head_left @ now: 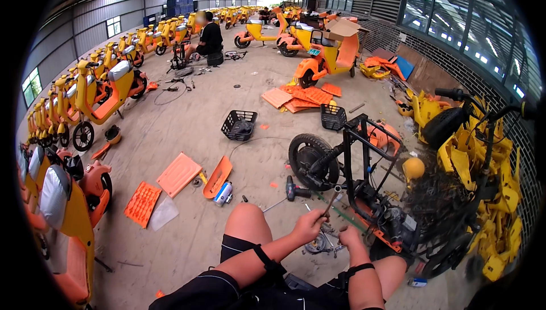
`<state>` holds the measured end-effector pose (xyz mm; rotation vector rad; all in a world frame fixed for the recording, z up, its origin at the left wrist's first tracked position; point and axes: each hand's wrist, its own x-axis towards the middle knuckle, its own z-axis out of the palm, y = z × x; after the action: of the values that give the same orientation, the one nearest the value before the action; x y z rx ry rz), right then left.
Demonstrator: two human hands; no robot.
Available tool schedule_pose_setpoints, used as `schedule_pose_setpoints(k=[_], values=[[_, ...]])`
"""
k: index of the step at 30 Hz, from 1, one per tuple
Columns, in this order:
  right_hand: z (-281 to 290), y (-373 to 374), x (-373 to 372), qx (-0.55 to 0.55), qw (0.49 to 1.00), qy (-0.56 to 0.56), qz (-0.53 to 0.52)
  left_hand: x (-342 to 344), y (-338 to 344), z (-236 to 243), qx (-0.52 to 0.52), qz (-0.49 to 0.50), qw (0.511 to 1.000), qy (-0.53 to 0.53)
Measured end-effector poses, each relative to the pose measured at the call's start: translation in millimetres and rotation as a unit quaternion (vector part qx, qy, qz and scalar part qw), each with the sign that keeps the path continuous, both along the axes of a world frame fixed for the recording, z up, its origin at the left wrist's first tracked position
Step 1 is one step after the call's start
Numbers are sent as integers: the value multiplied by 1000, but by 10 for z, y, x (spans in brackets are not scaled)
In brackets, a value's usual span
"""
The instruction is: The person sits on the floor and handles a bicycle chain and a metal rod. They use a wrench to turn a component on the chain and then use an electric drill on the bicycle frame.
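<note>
The person's left hand (309, 227) is wrapped around a metal wrench (331, 203), held raised just beside the stripped black scooter frame (348, 168), on its near-left side. The right hand (350, 236) has its fingers curled, near the lower part of the frame; whether it grips anything cannot be told. Loose metal tools (321, 243) lie on the floor below the hands, on the near side of the frame. A cordless drill (292, 187) sits left of the frame, near its wheel (313, 162). Further left lie a white-and-blue can (223, 194) and orange panels (179, 174). Beyond the frame are a black basket (333, 118) and a yellow-and-orange scooter (330, 60). Yellow body parts (501, 213) are heaped to its right. Far left beyond it, a co-worker (211, 38) sits low.
</note>
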<state>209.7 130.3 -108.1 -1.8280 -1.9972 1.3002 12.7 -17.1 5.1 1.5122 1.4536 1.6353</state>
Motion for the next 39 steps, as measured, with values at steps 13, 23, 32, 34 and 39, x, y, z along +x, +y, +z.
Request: schedule_pose_setpoints(k=[13,23,32,34,39], values=[[628,-297,-262,47,990,38,125,70,161,-211,-95,13,995,-7],[797,-534,-380,-31,936,128,327,20,342,-443,-191,52,955,-219],[1444,-949,-652,111,886,-182,413,-125,344,-585,-245,77,907,-333],[1507,-976,-593,157,885,-146,413,-165,365,-592,-260,53,892,-366],[1309,-876,-569,179,880,-141,417,-187,404,-706,-254,45,883,-393]])
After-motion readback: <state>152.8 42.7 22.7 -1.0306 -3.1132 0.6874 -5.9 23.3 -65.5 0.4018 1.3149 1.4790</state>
